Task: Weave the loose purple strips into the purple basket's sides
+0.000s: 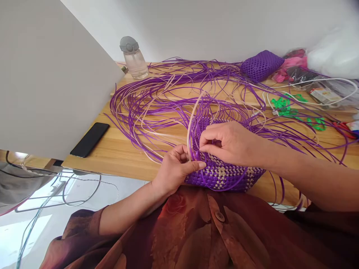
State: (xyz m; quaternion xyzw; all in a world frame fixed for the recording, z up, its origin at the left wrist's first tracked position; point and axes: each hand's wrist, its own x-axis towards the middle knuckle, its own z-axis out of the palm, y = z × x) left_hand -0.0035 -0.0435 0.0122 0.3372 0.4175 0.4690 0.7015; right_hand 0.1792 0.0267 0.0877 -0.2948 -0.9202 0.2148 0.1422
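A half-woven basket (221, 177) of purple and cream plastic strips rests at the table's front edge, close against my body. Long loose purple strips (134, 130) fan out from its rim to the left, back and right. My left hand (178, 164) grips the basket's left rim, thumb on the outer wall and fingers behind. Just above that rim, my right hand (227, 144) is closed in a pinch on a purple strip. A cream strip (192, 121) arches up beside my left fingers. The strip's end in my right fingers is hidden.
A black phone (90, 139) lies at the table's left edge. Behind it stands a water bottle (134, 58). At the back right are a purple woven piece (262, 66), green pieces (286, 106), plastic bags (328, 91) and red-handled pliers (343, 129). Cables hang below on the left.
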